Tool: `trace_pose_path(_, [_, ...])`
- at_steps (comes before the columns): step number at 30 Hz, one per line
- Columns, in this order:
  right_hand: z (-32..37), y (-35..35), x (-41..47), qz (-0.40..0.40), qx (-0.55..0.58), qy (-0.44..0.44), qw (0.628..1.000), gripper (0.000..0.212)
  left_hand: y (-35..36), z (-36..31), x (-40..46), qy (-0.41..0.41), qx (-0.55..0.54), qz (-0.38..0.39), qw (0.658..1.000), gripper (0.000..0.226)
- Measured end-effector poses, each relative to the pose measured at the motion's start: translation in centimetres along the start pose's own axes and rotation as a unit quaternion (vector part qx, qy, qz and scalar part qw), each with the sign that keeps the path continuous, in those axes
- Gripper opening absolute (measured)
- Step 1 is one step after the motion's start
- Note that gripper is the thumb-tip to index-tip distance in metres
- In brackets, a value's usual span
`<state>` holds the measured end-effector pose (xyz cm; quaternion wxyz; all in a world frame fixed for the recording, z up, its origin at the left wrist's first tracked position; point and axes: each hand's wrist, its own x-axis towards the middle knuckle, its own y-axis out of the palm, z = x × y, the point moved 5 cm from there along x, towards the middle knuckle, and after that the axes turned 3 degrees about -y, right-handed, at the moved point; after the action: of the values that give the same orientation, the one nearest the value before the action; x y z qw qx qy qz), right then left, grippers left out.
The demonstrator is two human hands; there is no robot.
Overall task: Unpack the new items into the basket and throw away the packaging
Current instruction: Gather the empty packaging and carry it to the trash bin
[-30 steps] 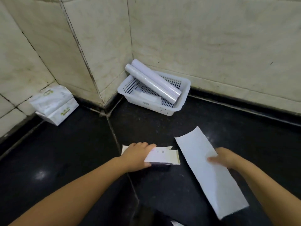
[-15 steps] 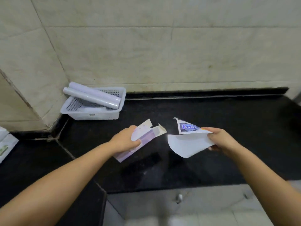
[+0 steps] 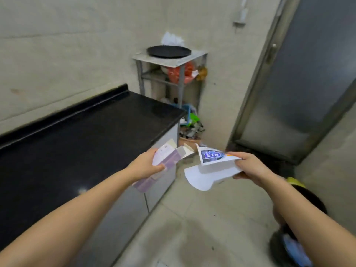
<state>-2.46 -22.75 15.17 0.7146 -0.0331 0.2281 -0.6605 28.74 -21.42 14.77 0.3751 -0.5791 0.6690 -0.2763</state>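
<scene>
Beyond the end of the black counter, we hold both pieces of packaging in the air over the tiled floor. Our left hand grips an opened purple-and-white carton, its end flaps splayed just off the counter's corner. Our right hand pinches a curled white wrapper with a blue label, right of the counter. A metal shelf bearing a dark pan stands behind the counter's far end.

You can see white Chinese characters on a dark blue label at the center of the frame, printed on the folded paper wrapper in your right hand; they are too blurred to read. The small print on the opened box in your left hand cannot be read either.
</scene>
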Motion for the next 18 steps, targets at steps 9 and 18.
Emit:
trace_pose_path(9, [-15.1, -20.9, -6.4, -0.229, 0.145, 0.119, 0.955, 0.052, 16.1, -20.9, 9.7, 0.175, 0.042, 0.153, 0.972, 0.057])
trace_pose_path(18, [-25.2, -31.9, -12.0, -0.376, 0.248, 0.202, 0.869, 0.05, 31.4, -35.9, 14.6, 0.256, 0.065, 0.306, 0.915, 0.053])
